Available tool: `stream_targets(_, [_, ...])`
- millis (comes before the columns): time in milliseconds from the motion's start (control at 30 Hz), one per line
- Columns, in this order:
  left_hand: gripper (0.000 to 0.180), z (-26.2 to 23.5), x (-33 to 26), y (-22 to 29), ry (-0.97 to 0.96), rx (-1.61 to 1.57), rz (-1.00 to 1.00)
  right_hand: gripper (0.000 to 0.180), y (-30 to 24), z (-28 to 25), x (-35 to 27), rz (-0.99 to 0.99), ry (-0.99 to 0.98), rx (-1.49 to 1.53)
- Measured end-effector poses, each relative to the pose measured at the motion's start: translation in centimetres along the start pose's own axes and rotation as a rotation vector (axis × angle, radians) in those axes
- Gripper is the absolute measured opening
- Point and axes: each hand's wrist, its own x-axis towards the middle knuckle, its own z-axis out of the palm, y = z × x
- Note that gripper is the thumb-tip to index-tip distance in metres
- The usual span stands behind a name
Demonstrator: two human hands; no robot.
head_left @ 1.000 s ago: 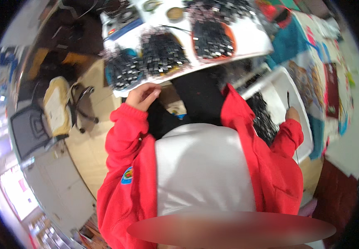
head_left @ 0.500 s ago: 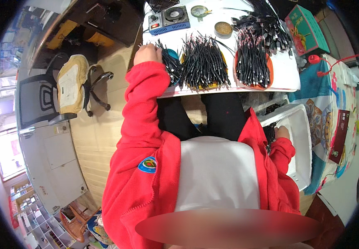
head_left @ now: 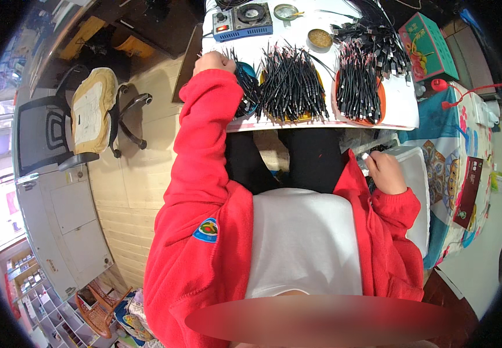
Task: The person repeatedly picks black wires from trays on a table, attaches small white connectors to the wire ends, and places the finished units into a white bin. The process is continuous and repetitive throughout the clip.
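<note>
My left hand (head_left: 214,61), at the end of a red sleeve, is closed at the left edge of the white table (head_left: 399,110), touching a heap of short black cables (head_left: 246,87) on a blue dish. Two more heaps of black cables lie beside it, one in the middle (head_left: 291,84) and one on an orange dish (head_left: 358,84). My right hand (head_left: 385,172) hangs low at my right side over a white bin (head_left: 416,180) and pinches a small white piece; the fingers are curled.
A blue box-shaped device with a round pot (head_left: 244,20) and two small round tins (head_left: 319,39) stand at the table's far edge. A green carton (head_left: 428,46) sits at the right. An office chair (head_left: 82,119) stands on the wooden floor at left. Patterned cloth (head_left: 457,156) covers a surface at right.
The view has swung so the table lies straight ahead. My left hand has gone from my lap up to the left cable heap. My right hand stays by the white bin.
</note>
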Motion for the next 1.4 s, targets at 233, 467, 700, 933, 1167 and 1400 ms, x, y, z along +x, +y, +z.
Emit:
stream_targets(233, [0.019,-2.9,-1.5,-2.4,0.307,-0.503,0.089,0.014,-7.6,-4.5,5.3,-0.444,-0.080,0.077])
stream_targets(467, [0.011,-2.8,-3.4,-2.4,0.088,-0.982,0.200,0.018,-16.5,-2.5,21.8,-0.872,0.032,-0.258])
stream_targets(700, [0.012,-1.4,-3.5,-2.6,-0.253,-1.133,0.153,0.021,-18.7,1.7,26.8,-0.907,-0.335,-0.557])
stream_targets(933, [0.028,0.9,-1.7,-2.3,-0.274,-0.389,0.391,0.013,-17.7,2.2,27.3,-0.985,-0.306,-0.446])
stream_targets(1167, [0.026,0.8,-1.6,-2.6,-0.277,-0.257,0.411,0.016,-17.7,2.8,27.9,-0.978,-0.293,-0.502])
stream_targets(1400, [0.029,0.1,-2.4,-3.0,-0.416,-0.762,0.199,0.006,-19.0,2.4,27.1,-1.055,-0.197,-0.575])
